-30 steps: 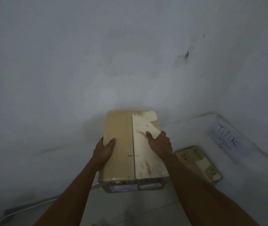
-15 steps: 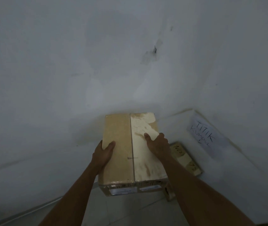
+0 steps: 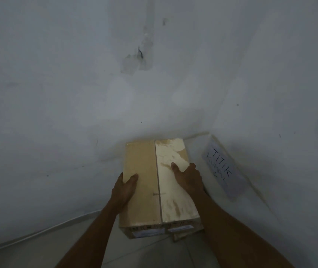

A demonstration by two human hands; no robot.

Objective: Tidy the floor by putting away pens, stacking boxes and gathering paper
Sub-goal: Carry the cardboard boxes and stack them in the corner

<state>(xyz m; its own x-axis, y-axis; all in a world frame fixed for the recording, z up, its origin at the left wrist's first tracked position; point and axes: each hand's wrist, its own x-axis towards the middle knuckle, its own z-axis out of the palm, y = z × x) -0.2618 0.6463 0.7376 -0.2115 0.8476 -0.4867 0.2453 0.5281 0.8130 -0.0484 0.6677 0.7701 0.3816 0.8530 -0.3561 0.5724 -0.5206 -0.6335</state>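
Note:
A tall brown cardboard box [image 3: 154, 182], taped down its middle, is held between both hands in the room's corner. My left hand [image 3: 124, 187] grips its left edge, thumb on top. My right hand [image 3: 188, 177] grips its right edge, thumb lying across the pale stained flap. A second, flatter cardboard box [image 3: 181, 236] lies on the floor beneath it; only a corner shows under the held box's near right end. I cannot tell whether the two boxes touch.
White walls meet in a corner just behind the box. A paper sheet [image 3: 224, 171] with handwritten "TITIK KUMPUL" is stuck low on the right wall. Pale floor tiles [image 3: 135, 252] show at the bottom, with a white cable [image 3: 38, 232] along the left wall's base.
The held box has moved right, toward the corner, and now covers the flat box that lay in plain view to its right. Both hands keep the same grip.

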